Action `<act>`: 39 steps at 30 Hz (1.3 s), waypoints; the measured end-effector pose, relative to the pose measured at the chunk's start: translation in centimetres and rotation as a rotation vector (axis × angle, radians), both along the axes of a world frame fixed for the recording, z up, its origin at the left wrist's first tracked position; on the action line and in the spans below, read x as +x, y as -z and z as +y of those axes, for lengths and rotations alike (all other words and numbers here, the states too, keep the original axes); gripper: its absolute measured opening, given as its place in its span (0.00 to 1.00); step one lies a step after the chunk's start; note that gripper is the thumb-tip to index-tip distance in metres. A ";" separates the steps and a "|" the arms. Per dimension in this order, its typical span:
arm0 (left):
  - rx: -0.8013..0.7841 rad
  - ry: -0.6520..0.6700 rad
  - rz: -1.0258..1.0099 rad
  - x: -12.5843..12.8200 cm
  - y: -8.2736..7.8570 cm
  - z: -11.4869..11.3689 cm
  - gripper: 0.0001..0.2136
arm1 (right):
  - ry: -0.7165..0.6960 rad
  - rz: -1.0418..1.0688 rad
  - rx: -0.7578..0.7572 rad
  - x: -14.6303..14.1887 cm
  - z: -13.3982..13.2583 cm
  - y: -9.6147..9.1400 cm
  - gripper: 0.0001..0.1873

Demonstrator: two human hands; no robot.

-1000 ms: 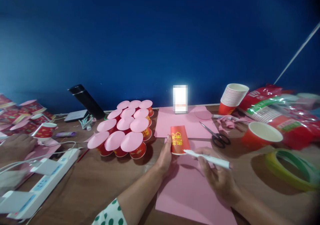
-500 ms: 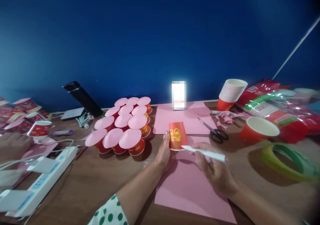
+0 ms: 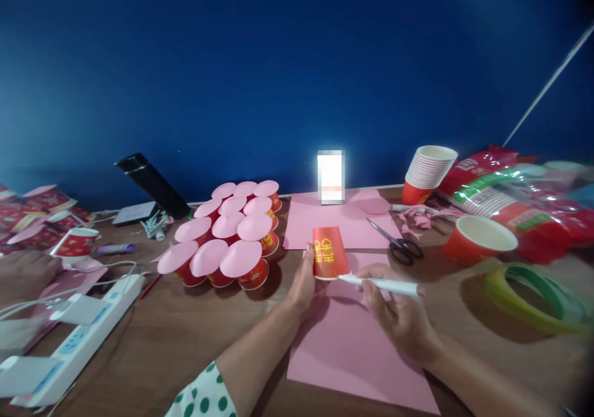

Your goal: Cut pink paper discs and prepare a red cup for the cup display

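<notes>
Upside down above a pink paper sheet (image 3: 357,349), a red paper cup (image 3: 337,251) with yellow characters is gripped at its left side by my left hand (image 3: 304,284). Fingers of my right hand (image 3: 399,315) are closed round a white marker pen (image 3: 387,284). The pen's tip points left and lies at the cup's lower right edge, by the rim. Behind the cup lies a second pink sheet (image 3: 301,222) with a pink paper circle (image 3: 374,203) on it. Black-handled scissors (image 3: 401,247) rest to the right, partly on that sheet.
Several red cups topped with pink discs (image 3: 227,225) stand left. On the right are stacked cups (image 3: 427,172), a single cup (image 3: 482,240), a tape roll (image 3: 499,299) and bagged cups (image 3: 515,206). Left lie a power strip (image 3: 83,336) and another person's hand (image 3: 32,271).
The marker's tip has shifted slightly down along the cup's lower right edge. My left hand still holds the cup in nearly the same place.
</notes>
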State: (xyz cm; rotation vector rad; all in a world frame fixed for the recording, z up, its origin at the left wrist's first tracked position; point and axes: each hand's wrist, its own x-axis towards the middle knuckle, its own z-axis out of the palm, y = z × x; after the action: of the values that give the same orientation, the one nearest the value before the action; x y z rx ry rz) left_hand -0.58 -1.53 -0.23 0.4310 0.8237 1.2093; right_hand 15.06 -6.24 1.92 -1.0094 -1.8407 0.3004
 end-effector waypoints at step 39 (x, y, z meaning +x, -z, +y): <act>0.051 0.040 -0.111 0.0 0.9 0.2 0.18 | 0.115 -0.012 0.054 0.2 0.4 -0.7 0.09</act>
State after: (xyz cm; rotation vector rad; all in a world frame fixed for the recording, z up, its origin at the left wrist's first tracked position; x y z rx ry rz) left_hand -0.58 -1.29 -1.09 0.4160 0.6871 1.2079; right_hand 15.30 -5.88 2.61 -1.0772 -1.7840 0.1749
